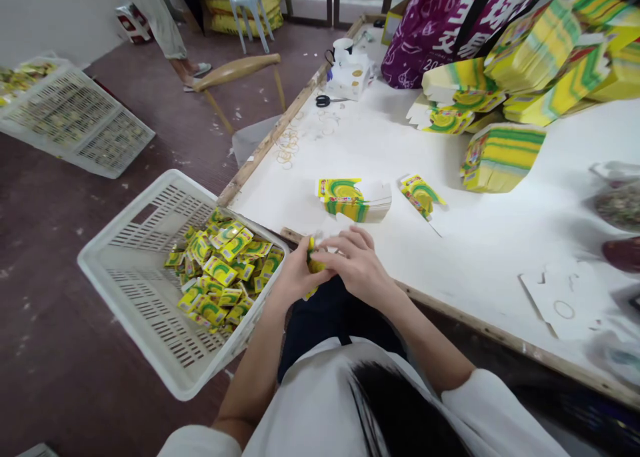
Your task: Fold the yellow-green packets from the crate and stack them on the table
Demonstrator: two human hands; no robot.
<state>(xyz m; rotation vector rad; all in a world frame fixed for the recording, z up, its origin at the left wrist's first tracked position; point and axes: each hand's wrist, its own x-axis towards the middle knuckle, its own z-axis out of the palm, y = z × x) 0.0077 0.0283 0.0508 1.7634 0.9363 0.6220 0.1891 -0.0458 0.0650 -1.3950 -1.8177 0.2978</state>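
Observation:
A small yellow carton point(316, 265) is held upright at the table's front edge, partly hidden by my fingers. My left hand point(294, 275) is closed round its side, thumb toward me. My right hand point(354, 260) has its bent fingers over the carton's top, closed on the flap area; fine detail there is blurred. Just beyond lies a stack of flat yellow-green cartons point(345, 200) on the white table point(450, 243). One loose flat carton point(421, 195) rests to its right. Left of my hands, a white plastic crate point(145, 303) holds many filled-looking small cartons point(220, 270).
Bundles of flat cartons point(503, 157) are piled at the back right beside a purple bag point(425, 30). Rubber bands point(287, 147), scissors point(324, 101) and a mug point(343, 49) lie toward the far left edge. A wooden chair point(237, 73) and another crate point(75, 120) stand beyond. A person's legs point(167, 30) show behind.

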